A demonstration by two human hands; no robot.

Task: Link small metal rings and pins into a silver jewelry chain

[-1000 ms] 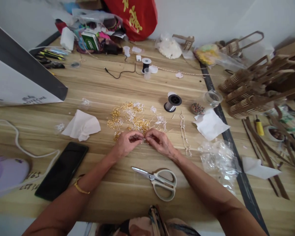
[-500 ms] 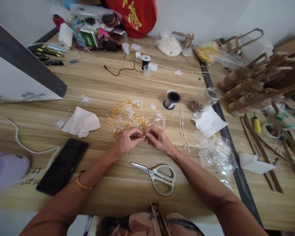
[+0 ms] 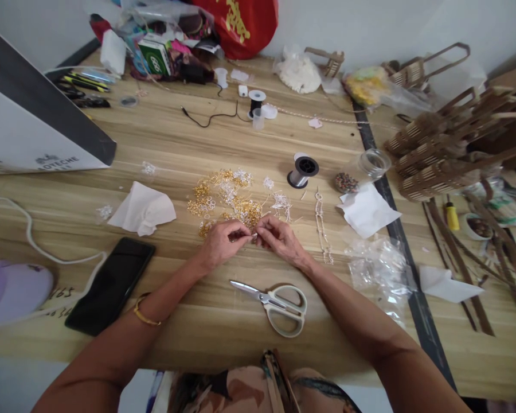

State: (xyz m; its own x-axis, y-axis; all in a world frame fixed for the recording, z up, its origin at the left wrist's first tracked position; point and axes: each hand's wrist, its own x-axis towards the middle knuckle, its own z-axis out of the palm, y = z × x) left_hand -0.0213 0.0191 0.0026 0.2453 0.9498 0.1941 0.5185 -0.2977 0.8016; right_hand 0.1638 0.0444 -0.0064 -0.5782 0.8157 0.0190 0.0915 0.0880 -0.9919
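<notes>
My left hand (image 3: pixel 224 242) and my right hand (image 3: pixel 279 238) meet at the fingertips over the table. Both are closed in a pinch around a tiny shiny silver piece (image 3: pixel 254 235), too small to name and partly covered by the fingers. Just beyond my hands lies a loose spread of gold and silver jewelry findings (image 3: pixel 245 211). To the right of my right hand a thin beaded chain (image 3: pixel 320 226) lies stretched out. Scissors (image 3: pixel 279 307) with pale handles rest on the table between my forearms, blades pointing left.
A black phone (image 3: pixel 112 287) lies left of my left forearm. White paper pieces (image 3: pixel 143 207) flank the work area. Beyond stand a wire spool (image 3: pixel 301 172) and a clear jar of beads (image 3: pixel 367 169). Plastic bags (image 3: pixel 380 269) and woven baskets (image 3: pixel 434 152) crowd the right.
The view has shifted slightly. My hands stay pinched together at nearly the same spot, with only small finger movement around the silver piece.
</notes>
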